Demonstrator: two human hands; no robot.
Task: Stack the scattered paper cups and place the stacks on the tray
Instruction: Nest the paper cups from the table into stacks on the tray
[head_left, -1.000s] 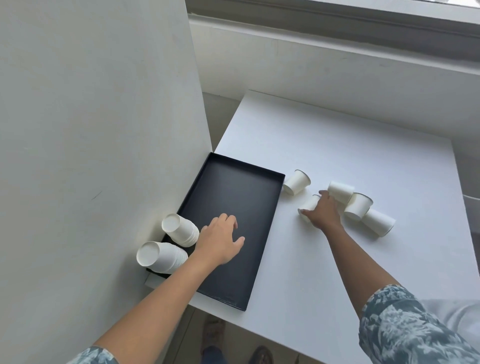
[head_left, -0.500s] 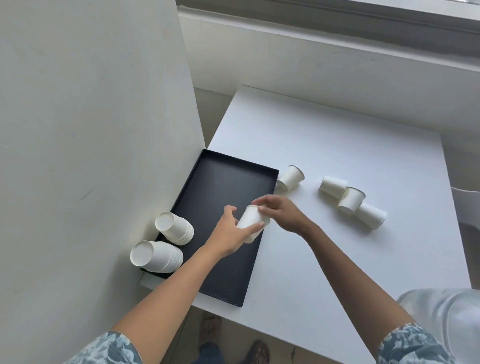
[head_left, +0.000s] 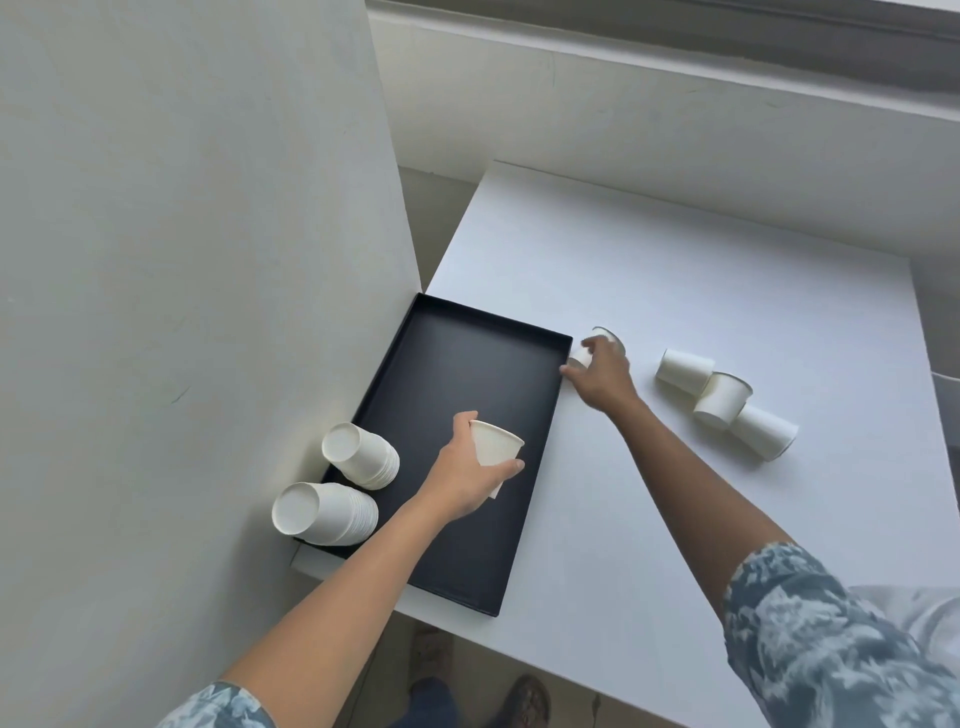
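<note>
A black tray (head_left: 457, 364) lies on the white table against the left wall. Two stacks of white paper cups lie on their sides at its near-left corner, one stack (head_left: 363, 454) behind the other stack (head_left: 324, 512). My left hand (head_left: 467, 480) holds a single paper cup (head_left: 496, 444) upright, mouth up, above the tray. My right hand (head_left: 597, 371) reaches over a lying cup (head_left: 605, 340) just right of the tray's far corner, fingers curled on it. Three more loose cups (head_left: 722, 397) lie in a cluster further right.
A white wall panel (head_left: 208, 260) stands along the tray's left side. The white table (head_left: 675, 260) ends at a window ledge behind. Its near edge runs just below the tray, with feet visible on the floor under it.
The right hand passed a cup to the left hand over the tray, then moved away to the cup by the tray's far corner. The left hand now holds the cup alone.
</note>
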